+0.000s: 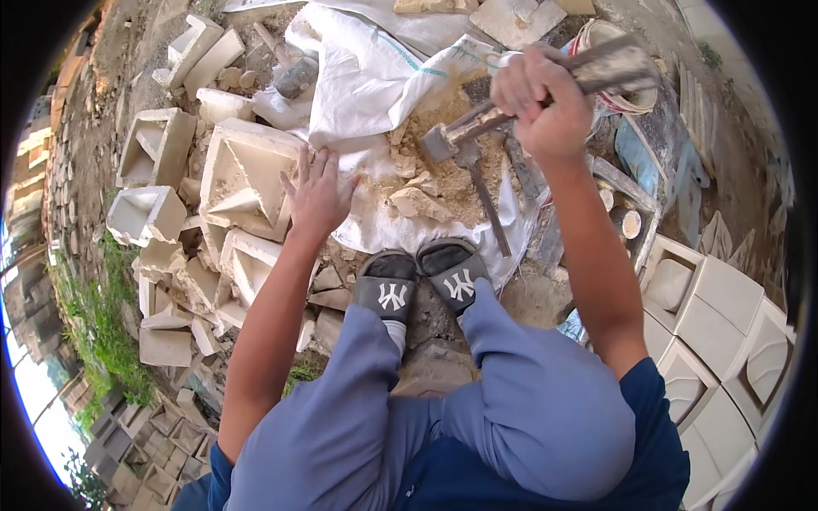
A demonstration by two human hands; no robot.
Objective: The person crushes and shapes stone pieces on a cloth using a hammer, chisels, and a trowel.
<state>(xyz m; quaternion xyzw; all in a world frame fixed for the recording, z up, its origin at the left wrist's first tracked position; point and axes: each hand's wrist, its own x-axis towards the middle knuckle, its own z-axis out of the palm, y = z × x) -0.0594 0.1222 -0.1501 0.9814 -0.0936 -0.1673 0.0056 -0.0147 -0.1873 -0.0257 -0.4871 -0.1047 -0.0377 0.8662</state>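
My right hand (550,102) is closed round the wooden handle of a hammer (473,123), whose metal head hangs over a heap of tan rubble and powder (447,179). A long thin metal bar (490,204) slants down from beside the head; whether it is joined to it I cannot tell. Fingers spread, my left hand (319,192) rests at the right edge of a square plaster mould (247,179) with a hollow of sloping faces. Beneath the rubble lies a white woven sack (358,94).
My sandals (385,289) stand just below the sack. Broken plaster blocks (166,345) pile up at the left. Patterned pale blocks (716,294) are stacked at the right, near a coiled strap (635,98). Another hammer (294,75) lies at the upper left.
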